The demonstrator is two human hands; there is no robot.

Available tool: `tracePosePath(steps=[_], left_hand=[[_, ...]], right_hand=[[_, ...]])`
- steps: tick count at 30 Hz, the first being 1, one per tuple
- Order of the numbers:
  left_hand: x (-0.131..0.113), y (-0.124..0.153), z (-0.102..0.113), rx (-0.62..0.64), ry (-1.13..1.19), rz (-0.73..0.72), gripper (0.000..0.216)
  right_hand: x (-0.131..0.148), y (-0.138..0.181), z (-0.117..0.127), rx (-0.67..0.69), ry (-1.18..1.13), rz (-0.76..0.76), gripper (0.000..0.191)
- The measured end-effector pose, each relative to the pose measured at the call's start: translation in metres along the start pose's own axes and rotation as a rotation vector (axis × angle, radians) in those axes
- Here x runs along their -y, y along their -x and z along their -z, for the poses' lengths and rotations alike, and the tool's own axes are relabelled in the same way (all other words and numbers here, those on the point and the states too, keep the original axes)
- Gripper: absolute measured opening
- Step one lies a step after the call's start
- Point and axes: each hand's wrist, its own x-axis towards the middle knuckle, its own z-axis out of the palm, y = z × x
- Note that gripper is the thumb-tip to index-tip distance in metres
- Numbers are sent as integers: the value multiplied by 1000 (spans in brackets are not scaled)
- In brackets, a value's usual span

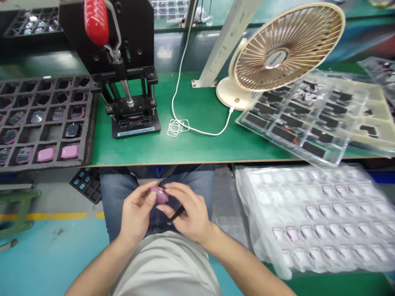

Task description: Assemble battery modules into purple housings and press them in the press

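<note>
Above my lap, my left hand [135, 213] pinches a small, glossy purple watch case [161, 196] between thumb and fingers. Facing it from the other side, my right hand [194, 216] has its fingers closed around a slim black tool [177, 214], whose exact kind I cannot make out. The fingertips of that hand are at the right edge of the case, and the tool's upper part is mostly covered by them. Both hands are just below the front edge of the green bench [197, 148].
A black hand press [135, 105] with a red handle [96, 22] stands on the bench. Left of it lies a foam tray [88, 139] of watch cases. A fan [277, 59], white cable [202, 131] and clear trays [296, 119] are rightward; a bagged white tray [262, 213] sits lower right.
</note>
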Motion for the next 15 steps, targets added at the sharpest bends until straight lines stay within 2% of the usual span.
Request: tracePosePath(steps=[2, 5, 9, 12, 15], left_hand=[[-1, -2, -1, -13, 49, -10, 29], [-1, -5, -2, 9, 83, -29, 28], [-3, -6, -1, 14, 40, -118, 23], [-13, -9, 3, 14, -260, -281, 26], [-27, -16, 12, 88, -658, -627, 46]], right_hand=[[2, -8, 3, 103, 2, -79, 29], [2, -15, 6, 284, 1, -5, 15], [2, -23, 4, 266, -84, 80, 17], [2, -38, 6, 289, -236, -69, 29], [5, -63, 11, 361, -493, -331, 47]])
